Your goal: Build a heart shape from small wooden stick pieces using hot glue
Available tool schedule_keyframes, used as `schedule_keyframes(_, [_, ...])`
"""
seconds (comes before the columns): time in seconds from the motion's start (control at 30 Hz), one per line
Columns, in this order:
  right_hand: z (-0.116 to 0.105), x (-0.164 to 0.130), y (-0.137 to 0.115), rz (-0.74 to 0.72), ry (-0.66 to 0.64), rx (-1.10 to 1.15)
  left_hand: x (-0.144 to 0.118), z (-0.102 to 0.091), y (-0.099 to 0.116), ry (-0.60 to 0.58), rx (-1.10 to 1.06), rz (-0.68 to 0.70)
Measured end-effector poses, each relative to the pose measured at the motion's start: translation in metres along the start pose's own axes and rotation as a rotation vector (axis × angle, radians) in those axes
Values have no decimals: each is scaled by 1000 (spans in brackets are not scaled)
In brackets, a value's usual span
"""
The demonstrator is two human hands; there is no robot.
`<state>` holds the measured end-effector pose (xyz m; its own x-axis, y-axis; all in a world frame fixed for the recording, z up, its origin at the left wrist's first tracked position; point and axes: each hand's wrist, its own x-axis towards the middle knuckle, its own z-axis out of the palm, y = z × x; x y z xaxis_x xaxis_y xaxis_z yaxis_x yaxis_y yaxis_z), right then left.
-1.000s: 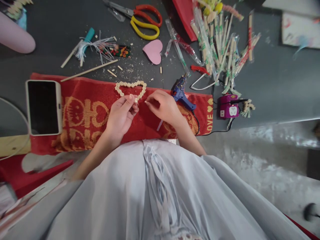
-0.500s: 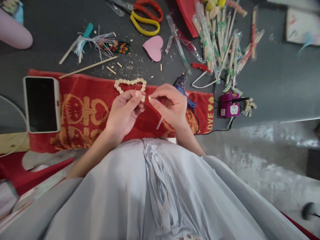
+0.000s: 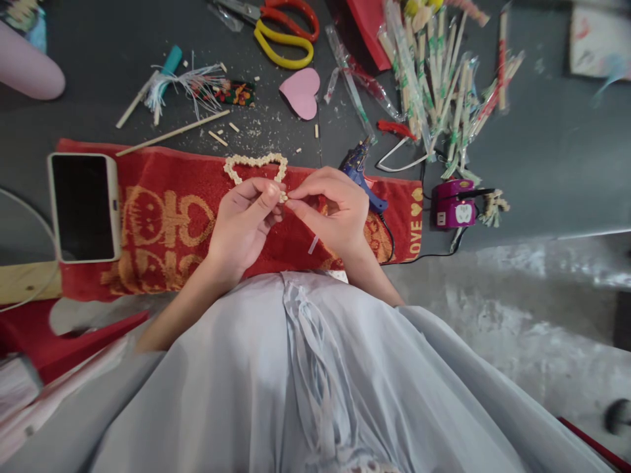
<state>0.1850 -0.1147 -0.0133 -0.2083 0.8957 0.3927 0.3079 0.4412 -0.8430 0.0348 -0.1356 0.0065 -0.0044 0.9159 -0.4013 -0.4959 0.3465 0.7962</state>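
Note:
A pale heart-shaped outline point(image 3: 256, 159) built of small wooden pieces extends above my left hand point(image 3: 241, 226). That hand's thumb and fingers are closed on its lower part, which they mostly hide. My right hand point(image 3: 332, 210) pinches a tiny wooden piece point(image 3: 286, 196), largely covered by its fingertips, against the pale bits at my left fingertips. Below both hands lies a red towel point(image 3: 276, 246) with orange patterns. Just beyond the right hand rests a blue glue gun point(image 3: 359, 167), and a translucent glue stick point(image 3: 313, 244) shows below that hand.
A phone point(image 3: 83, 207) lies on the towel's left end. Scissors point(image 3: 284, 45), a pink heart point(image 3: 300, 93), a thin stick point(image 3: 172, 133) and wood crumbs lie beyond. Wrapped sticks point(image 3: 436, 79) are heaped at the back right, near a purple power socket point(image 3: 453, 205) with cords.
My right hand has moved slightly left, bringing its tiny wooden piece from a small gap into contact with the bits at my left fingertips. The left hand stays nearly in place.

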Motion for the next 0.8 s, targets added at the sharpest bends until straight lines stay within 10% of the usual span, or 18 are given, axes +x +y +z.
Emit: schedule_keyframes(0.8, [4,1,4,-7,-32,26,0,-6,0,-25,-8,21])
